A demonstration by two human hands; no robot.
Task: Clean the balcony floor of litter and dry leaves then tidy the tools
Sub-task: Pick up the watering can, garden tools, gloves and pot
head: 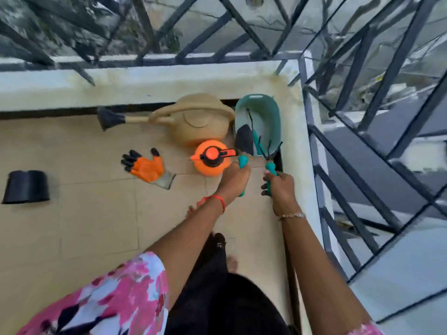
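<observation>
A teal tub stands in the balcony's far right corner, with a black trowel blade leaning into it. My left hand grips a teal tool handle just in front of the tub. My right hand grips the teal handle of a small black hand rake, whose prongs reach over the tub's near rim. An orange pressure sprayer stands directly left of my left hand.
A tan watering can lies behind the sprayer by the wall. An orange and black glove lies on the tiles, and a black pot sits far left. Black railing closes the right side and back. My feet are on the floor below.
</observation>
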